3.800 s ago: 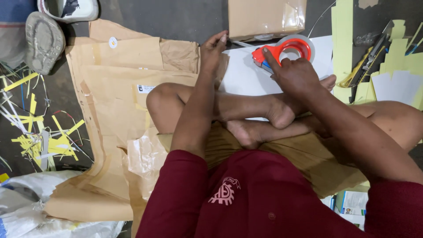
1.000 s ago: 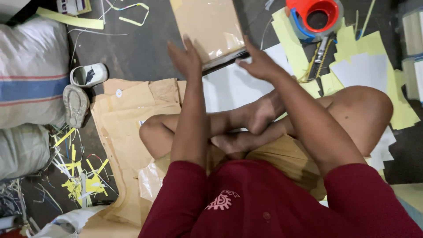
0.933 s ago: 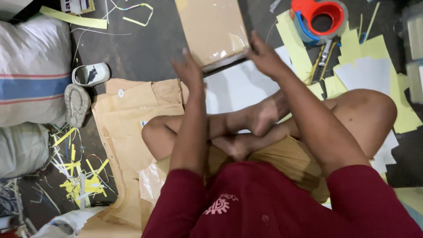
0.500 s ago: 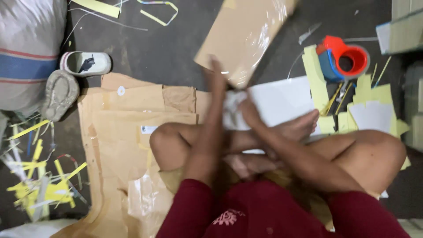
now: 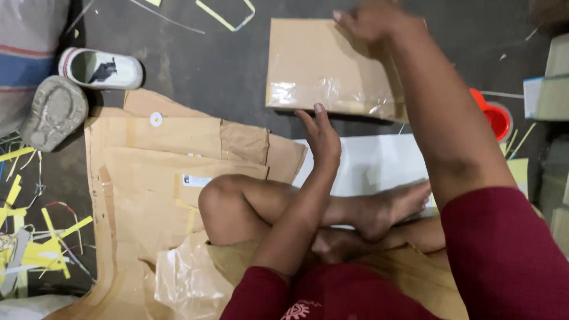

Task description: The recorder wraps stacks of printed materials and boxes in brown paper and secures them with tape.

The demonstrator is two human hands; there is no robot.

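Note:
A flat brown cardboard parcel with clear tape along its near edge lies on the dark floor in front of me. My right hand rests on the parcel's far right corner, fingers spread over it. My left hand hovers open just below the parcel's near edge, fingers pointing at it, holding nothing. I sit cross-legged, bare feet over a white sheet.
A red tape dispenser lies right of my right arm. Flattened brown cardboard spreads to the left, with crumpled clear plastic. Shoes and a striped sack sit far left. Yellow paper scraps litter the floor. Stacked boxes stand at right.
The parcel, earlier held tilted between both hands, now lies flat on the floor. My left hand has let go and drawn back; my right hand has slid to its far corner.

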